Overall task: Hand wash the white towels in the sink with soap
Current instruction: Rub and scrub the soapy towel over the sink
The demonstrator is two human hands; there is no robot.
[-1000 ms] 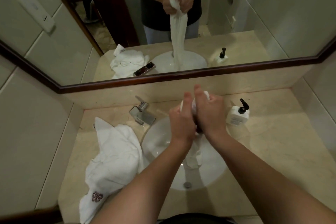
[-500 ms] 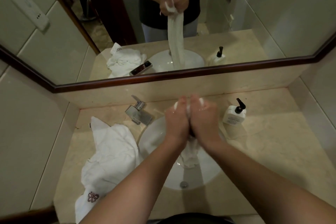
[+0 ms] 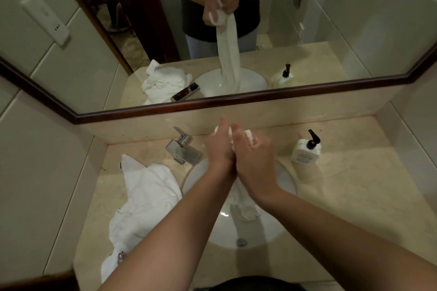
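Note:
Over the white round sink [image 3: 281, 227], my left hand [image 3: 218, 151] and my right hand [image 3: 254, 160] press together and grip a twisted wet white towel [image 3: 244, 205]. Its upper end bulges out between my fingers. Its lower end hangs down into the basin. The mirror shows both hands wrapped round the towel's top, with the towel stretched down into the sink. A second white towel [image 3: 144, 201] lies crumpled on the counter left of the sink. A white soap bottle [image 3: 305, 152] with a black pump stands to the right of the sink.
A chrome faucet [image 3: 183, 149] sits at the sink's back left, close to my left hand. The beige stone counter [image 3: 354, 196] runs to walls on both sides. A dark-framed mirror [image 3: 236, 101] hangs just behind the counter. The drain [image 3: 241, 241] is at the basin's near side.
My hands have shifted on the towel's top: the left hand's fingers now point up and the right hand has slid forward, with more towel bulging out between the fingers.

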